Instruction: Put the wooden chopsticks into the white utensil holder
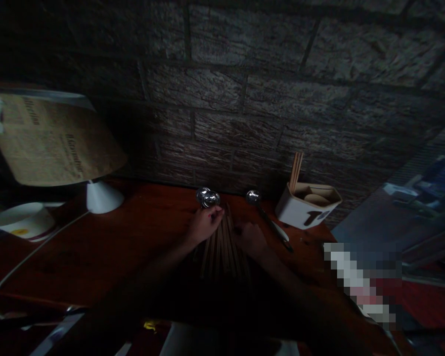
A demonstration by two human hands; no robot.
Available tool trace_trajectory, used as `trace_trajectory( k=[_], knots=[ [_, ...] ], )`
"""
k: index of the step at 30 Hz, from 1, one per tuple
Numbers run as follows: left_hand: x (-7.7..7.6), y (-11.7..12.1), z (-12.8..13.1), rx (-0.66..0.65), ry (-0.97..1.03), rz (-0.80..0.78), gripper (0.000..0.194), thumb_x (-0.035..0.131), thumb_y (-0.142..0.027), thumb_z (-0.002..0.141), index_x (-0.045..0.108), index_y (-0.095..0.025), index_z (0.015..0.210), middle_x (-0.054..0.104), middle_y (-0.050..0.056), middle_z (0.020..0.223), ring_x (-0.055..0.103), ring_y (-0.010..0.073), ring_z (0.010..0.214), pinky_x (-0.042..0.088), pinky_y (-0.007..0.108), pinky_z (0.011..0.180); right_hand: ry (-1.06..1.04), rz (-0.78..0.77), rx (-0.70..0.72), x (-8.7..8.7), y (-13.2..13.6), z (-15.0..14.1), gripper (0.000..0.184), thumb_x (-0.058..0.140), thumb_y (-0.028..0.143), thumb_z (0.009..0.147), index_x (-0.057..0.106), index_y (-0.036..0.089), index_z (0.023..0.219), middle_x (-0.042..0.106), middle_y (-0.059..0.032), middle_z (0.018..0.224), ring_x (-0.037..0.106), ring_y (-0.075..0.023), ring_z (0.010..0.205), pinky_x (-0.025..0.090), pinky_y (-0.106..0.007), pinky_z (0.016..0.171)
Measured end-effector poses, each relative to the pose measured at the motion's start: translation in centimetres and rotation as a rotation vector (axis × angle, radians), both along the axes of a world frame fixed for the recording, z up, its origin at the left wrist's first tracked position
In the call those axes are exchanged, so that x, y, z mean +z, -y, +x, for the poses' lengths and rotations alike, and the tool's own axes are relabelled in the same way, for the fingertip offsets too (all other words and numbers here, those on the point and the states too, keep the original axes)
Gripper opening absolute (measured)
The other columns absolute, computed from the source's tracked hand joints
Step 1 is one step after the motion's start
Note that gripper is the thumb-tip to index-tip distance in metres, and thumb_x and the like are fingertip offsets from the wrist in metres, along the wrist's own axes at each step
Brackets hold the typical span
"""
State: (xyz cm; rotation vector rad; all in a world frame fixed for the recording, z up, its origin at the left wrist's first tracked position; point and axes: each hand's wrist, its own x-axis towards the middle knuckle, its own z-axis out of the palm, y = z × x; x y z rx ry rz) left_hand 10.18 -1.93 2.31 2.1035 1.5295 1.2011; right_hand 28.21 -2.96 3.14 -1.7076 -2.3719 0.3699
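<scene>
A loose bundle of wooden chopsticks (222, 254) lies fanned out on the brown wooden table, between my two hands. My left hand (204, 225) is over the bundle's left side, its fingers curled in a pinch near the far ends. Whatever is in that pinch is too dark to make out. Just beyond its fingers sit two shiny metal ladle bowls (209, 199). My right hand (250, 237) is closed at the right side of the chopsticks; shadow hides its fingertips. Right of it lies another ladle (253, 197), its dark handle pointing toward me.
A white hexagonal holder (294, 213) marked "1" stands at the back right with several chopsticks upright in it. On the left are a table lamp (104, 197), its white cord (33, 249) and a paper bowl (25, 222). A stone-block wall (215, 118) closes the back.
</scene>
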Motion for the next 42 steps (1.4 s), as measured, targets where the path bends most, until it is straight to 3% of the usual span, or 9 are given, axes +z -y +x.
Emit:
trace_trajectory(
  k=[10,19,23,28,34,42],
  knots=[
    [-0.2,0.2,0.4,-0.015,0.000,0.005,0.024,0.050,-0.032,0.092,0.069,-0.018,0.086,0.065,-0.001,0.063,0.058,0.0140,0.058,0.041,0.024,0.060,0.014,-0.030,-0.046,-0.5,-0.5,0.3,0.034,0.055,0.044,0.086,0.075,0.017,0.091,0.076,-0.0138,0.094,0.071,-0.0242,0.087,0.048,-0.028,0.069],
    [-0.7,-0.1,0.4,-0.028,0.017,0.011,0.023,0.051,-0.031,0.092,0.069,-0.018,0.087,0.066,0.000,0.066,0.060,0.0147,0.061,0.041,0.024,0.060,0.070,-0.045,-0.049,0.7,1.1,0.1,0.039,0.050,0.047,0.088,0.074,0.017,0.097,0.074,-0.0162,0.099,0.070,-0.0283,0.093,0.049,-0.034,0.074],
    [-0.6,0.0,0.5,-0.039,0.035,0.006,0.021,0.052,-0.030,0.091,0.069,-0.019,0.085,0.066,-0.001,0.064,0.059,0.0149,0.060,0.040,0.024,0.060,0.024,-0.089,-0.059,0.7,0.8,0.0,0.036,0.056,0.047,0.084,0.075,0.017,0.089,0.075,-0.0146,0.091,0.070,-0.0282,0.087,0.047,-0.032,0.070],
    [-0.2,0.3,0.7,-0.078,0.084,-0.007,0.020,0.053,-0.030,0.090,0.069,-0.019,0.084,0.064,-0.002,0.063,0.056,0.0142,0.058,0.039,0.025,0.060,-0.266,-0.165,0.017,0.8,-0.2,2.1,0.029,0.057,0.041,0.084,0.073,0.017,0.080,0.072,-0.0057,0.077,0.066,-0.0182,0.071,0.042,-0.025,0.060],
    [-0.2,0.4,1.1,-0.133,0.230,-0.070,0.019,0.057,-0.034,0.089,0.068,-0.019,0.092,0.063,-0.002,0.061,0.058,0.0144,0.058,0.041,0.025,0.058,-0.608,-0.333,0.015,0.6,-1.0,3.6,0.036,0.061,0.049,0.081,0.060,0.017,0.063,0.051,0.0036,0.052,0.047,-0.0097,0.050,0.033,-0.023,0.048],
    [0.4,0.7,1.6,-0.268,0.473,-0.232,0.022,0.056,-0.036,0.090,0.067,-0.019,0.100,0.071,0.003,0.075,0.067,0.0157,0.068,0.049,0.027,0.064,-0.901,-0.294,-0.033,0.4,-0.6,2.1,0.039,0.070,0.057,0.071,0.069,0.019,0.079,0.053,0.0030,0.059,0.044,-0.0093,0.052,0.032,-0.023,0.049]
  ],
)
